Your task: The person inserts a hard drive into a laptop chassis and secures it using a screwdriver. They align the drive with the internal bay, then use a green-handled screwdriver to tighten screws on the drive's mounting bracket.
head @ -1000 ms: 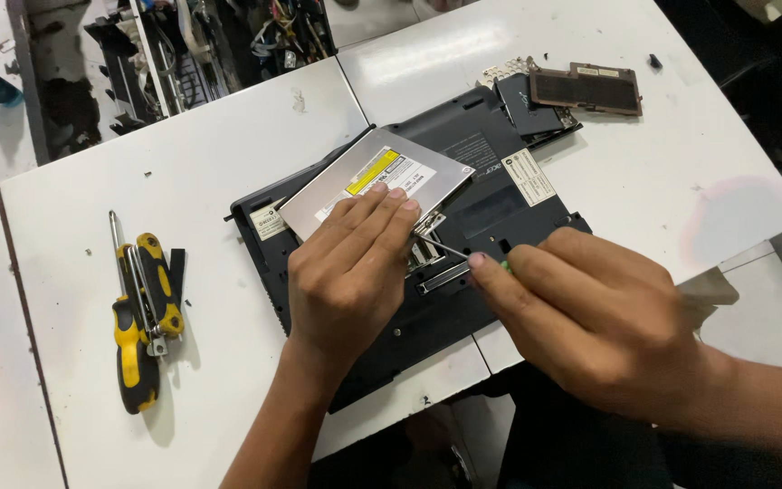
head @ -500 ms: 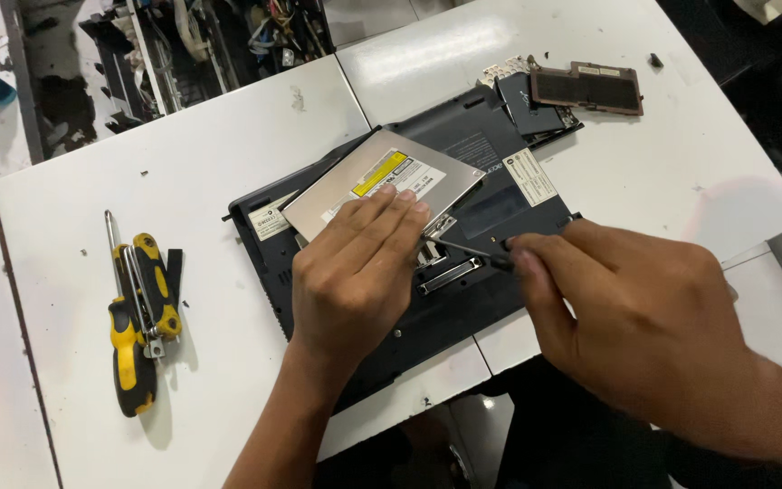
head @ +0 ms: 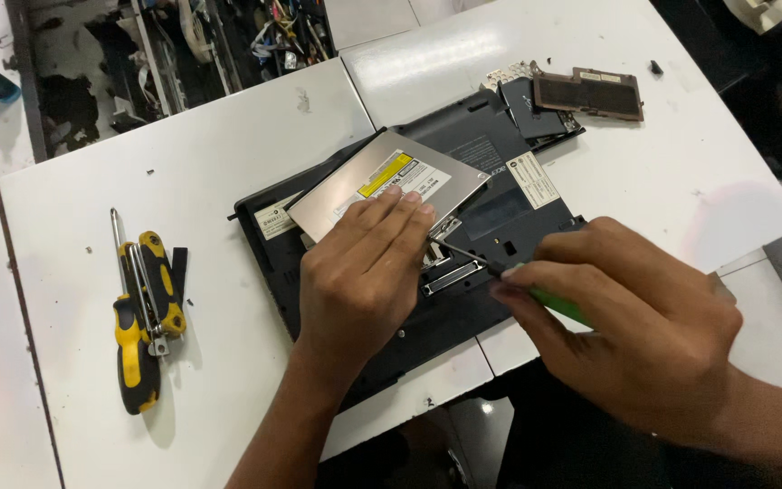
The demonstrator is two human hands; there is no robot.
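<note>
L hand [head: 364,272] pins drive [head: 382,186]; R hand [head: 631,340] prob. grips screwdriver [head: 500,270].

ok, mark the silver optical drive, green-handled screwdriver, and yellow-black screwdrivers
silver optical drive [head: 355,186], head view, bare metal top left of its label
green-handled screwdriver [head: 561,306], head view, green handle below the right hand
yellow-black screwdrivers [head: 128,349], head view, lower handle

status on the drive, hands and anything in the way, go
Left hand flat on drive, no grip. Right hand grips green screwdriver, tip at drive bracket. Drive atop laptop. Nothing in the way.
</note>
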